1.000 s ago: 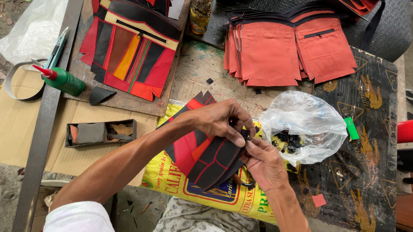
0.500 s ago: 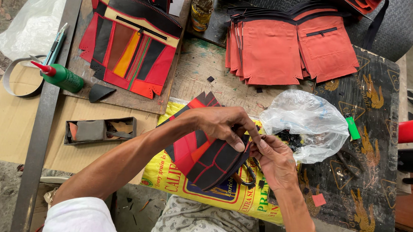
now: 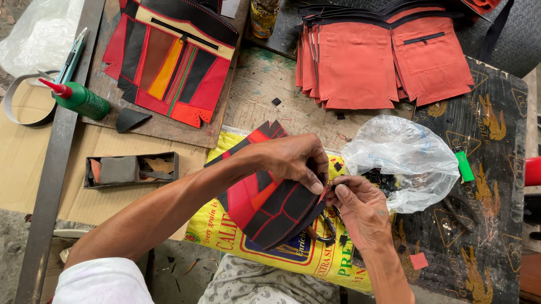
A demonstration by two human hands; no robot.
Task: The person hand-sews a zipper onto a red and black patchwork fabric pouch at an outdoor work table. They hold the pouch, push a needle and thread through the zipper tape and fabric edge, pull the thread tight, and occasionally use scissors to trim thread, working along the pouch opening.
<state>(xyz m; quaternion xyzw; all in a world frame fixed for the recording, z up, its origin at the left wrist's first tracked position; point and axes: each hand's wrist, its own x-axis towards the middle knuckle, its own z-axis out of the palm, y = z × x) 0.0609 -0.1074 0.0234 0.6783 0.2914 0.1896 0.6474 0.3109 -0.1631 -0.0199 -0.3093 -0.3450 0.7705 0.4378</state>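
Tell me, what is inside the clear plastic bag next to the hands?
Inside the clear plastic bag, small dark pieces show near its opening, beside the right hand. What kind they are is unclear, and the crumpled, cloudy plastic hides anything deeper.

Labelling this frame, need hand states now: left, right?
Left hand: closed, pinching the red-and-black patchwork piece.
Right hand: closed, fingertips pinching the same piece's edge.

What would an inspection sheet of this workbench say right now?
Surface: wooden bench partly covered by yellow sack.
Job's things: black-and-red patchwork piece held at its edge.
Clutter: orange panels, patchwork stack, green bottle, plastic bag, small tray, green lighter.
Grips: left hand and right hand pinch the piece's edge.
Cables: nothing seen.
Surroundings: dirt ground, cardboard.
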